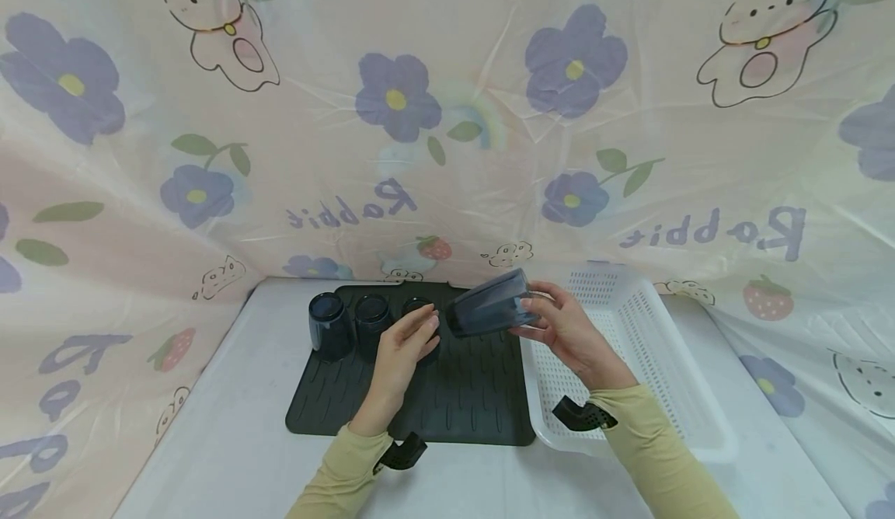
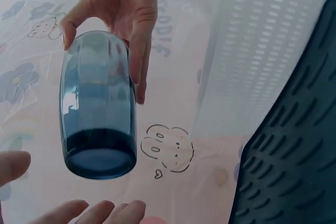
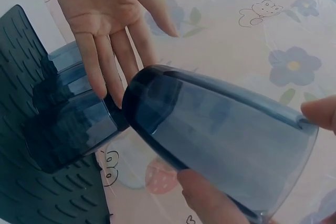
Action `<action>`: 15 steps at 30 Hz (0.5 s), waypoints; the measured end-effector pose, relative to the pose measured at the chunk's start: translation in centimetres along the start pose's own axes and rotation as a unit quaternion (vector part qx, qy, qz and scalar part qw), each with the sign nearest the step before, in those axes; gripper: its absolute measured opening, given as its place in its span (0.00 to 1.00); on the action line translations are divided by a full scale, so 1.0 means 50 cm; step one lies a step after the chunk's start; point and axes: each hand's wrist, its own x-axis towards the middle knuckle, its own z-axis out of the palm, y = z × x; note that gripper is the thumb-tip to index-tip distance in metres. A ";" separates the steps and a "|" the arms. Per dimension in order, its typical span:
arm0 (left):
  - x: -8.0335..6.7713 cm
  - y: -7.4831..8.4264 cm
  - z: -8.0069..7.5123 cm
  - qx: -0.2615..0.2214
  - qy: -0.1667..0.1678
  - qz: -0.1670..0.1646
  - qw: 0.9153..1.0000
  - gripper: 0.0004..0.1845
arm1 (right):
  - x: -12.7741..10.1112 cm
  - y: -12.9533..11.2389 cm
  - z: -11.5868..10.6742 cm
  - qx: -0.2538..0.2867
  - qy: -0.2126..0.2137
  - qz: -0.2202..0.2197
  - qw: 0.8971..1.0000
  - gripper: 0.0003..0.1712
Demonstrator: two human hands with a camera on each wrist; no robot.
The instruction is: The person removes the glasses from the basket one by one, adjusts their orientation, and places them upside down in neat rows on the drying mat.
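A blue tinted drinking glass is tilted in the air above the dark drying mat. My right hand grips it around the rim end, thumb on one side and fingers on the other. Its thick, darker base points toward my left hand. That hand's fingers are extended near the base, and nothing is held in them. In the right wrist view the left palm faces the glass; whether the fingertips touch the base I cannot tell. Similar glasses stand upside down in a row on the mat, one partly hidden behind the left hand.
To the right of the mat is a white perforated plastic basket, below the right forearm. Both rest on a white tabletop. Behind and at the sides hangs a printed plastic sheet with flowers and rabbits.
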 end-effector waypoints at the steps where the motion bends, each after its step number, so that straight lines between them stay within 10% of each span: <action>1: 0.001 0.000 0.002 -0.003 -0.006 -0.007 1.000 0.25 | 0.000 0.001 0.001 0.002 -0.001 0.001 1.000 0.34; 15: 0.016 -0.003 0.020 -0.059 -0.033 -0.080 0.995 0.30 | -0.003 0.006 0.013 0.008 -0.009 0.008 1.000 0.34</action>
